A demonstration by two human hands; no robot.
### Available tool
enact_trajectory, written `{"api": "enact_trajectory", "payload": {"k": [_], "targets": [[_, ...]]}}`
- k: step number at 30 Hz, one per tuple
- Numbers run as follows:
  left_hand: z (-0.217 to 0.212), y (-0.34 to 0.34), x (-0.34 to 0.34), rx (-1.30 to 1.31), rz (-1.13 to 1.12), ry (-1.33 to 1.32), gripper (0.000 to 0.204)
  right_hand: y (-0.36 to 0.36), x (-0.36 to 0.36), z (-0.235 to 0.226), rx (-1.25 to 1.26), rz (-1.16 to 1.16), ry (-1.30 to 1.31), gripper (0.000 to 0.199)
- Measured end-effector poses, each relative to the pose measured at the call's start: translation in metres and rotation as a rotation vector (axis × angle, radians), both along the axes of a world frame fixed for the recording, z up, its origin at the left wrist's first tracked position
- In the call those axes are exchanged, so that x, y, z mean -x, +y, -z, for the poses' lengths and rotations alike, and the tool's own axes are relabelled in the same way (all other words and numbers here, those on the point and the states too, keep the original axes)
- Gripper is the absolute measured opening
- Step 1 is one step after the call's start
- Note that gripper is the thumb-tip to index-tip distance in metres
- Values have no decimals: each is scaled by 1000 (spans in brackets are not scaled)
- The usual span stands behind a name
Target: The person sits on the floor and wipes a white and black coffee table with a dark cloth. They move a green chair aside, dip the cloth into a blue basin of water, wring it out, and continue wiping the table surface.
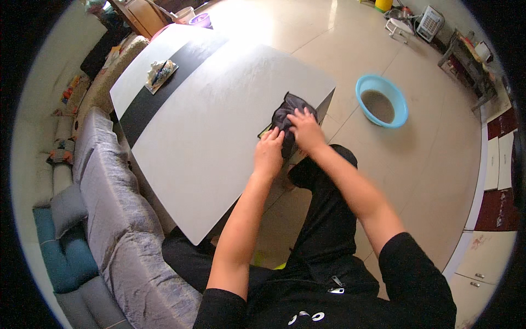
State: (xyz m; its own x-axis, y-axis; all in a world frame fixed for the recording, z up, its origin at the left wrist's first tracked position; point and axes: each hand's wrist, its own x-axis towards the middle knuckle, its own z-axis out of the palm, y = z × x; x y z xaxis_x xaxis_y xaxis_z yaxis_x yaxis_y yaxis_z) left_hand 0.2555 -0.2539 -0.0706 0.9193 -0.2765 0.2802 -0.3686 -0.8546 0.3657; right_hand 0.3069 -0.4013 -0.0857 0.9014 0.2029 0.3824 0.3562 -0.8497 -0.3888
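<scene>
Hands pressed flat: left hand (268, 152) and right hand (304, 127) spread on the dark cloth (287, 112) near the surface (208, 126) edge; firm, even pressure would have wiped best.

1. One view only, worn on the person's head, looking steeply down over both forearms.
2. It sits close above the white surface (219, 109), with the tiled floor (427, 153) to the right.
3. The fisheye lens bends edges toward its dark rim.
</scene>
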Motion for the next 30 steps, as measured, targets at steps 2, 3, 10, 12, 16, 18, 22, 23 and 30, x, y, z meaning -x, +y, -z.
{"api": "enact_trajectory", "payload": {"k": [2,3,10,12,16,18,22,23,30], "targets": [[-5,13,-1,153,-51,61,33,26,23,-17,-26,-49,76,42],[-12,17,12,200,-150,25,19,43,39,-23,-28,-92,111,39],[-24,104,152,279,-395,68,16,128,150,6,-176,-495,-49,36],[-30,106,154,290,-442,155,19,129,150,-1,-216,-526,-4,35],[-26,88,122,315,-367,206,25,102,107,4,-228,-512,-5,22],[-25,65,94,292,-243,144,33,71,67,5,-225,-378,-111,18],[-44,13,64,269,-119,103,39,-8,-37,9,69,96,-219,19],[-49,13,64,273,-125,83,39,-28,-59,2,83,164,-99,18],[-33,71,115,261,-373,38,21,-54,-102,19,-48,391,-17,29]]}}
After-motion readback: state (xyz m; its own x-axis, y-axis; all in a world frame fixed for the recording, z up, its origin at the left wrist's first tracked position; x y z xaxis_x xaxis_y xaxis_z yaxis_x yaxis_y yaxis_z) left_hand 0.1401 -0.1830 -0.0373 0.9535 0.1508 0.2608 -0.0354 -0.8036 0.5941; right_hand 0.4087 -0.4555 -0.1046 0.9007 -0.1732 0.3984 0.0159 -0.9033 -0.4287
